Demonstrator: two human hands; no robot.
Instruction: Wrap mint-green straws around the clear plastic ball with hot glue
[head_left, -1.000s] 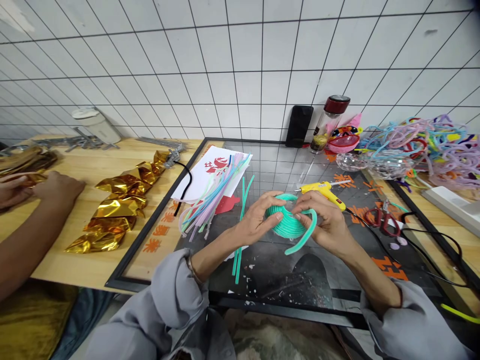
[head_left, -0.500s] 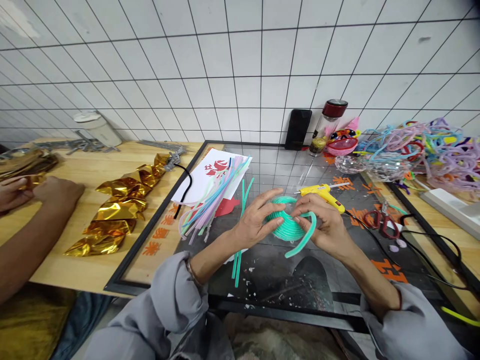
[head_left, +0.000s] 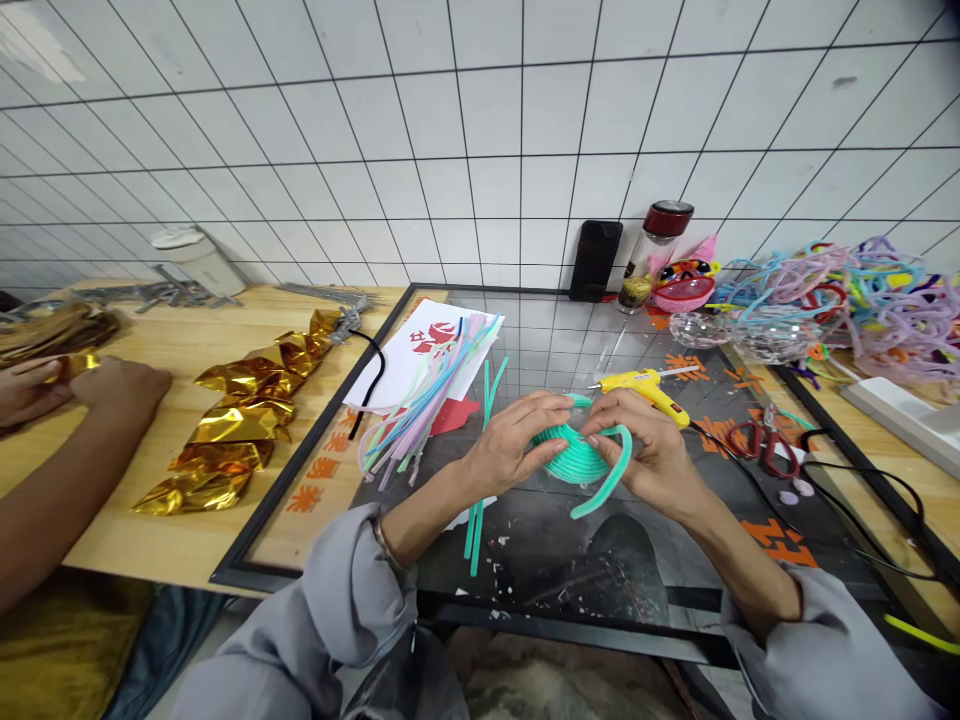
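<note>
A teal coil of wound pipe cleaner (head_left: 576,458) sits between both my hands over the black framed glass board (head_left: 540,560). My left hand (head_left: 514,445) wraps its fingers over the coil's left and top side. On the right side my right hand (head_left: 645,445) pinches the coil, and a loose teal tail (head_left: 609,482) curves down from it. A yellow glue gun (head_left: 643,385) lies just behind my right hand.
Pastel pipe cleaners (head_left: 424,395) lie on white paper at left, two teal sticks (head_left: 474,515) below. Red scissors (head_left: 761,440) and black cords are at right, a colourful pipe-cleaner heap (head_left: 862,300) behind. Another person's hands (head_left: 82,385) work gold foil (head_left: 240,420) on the wooden table.
My left hand's fingers spread briefly, then closed down over the top of the coil, which now sits slightly lower. The other person's hands barely shifted.
</note>
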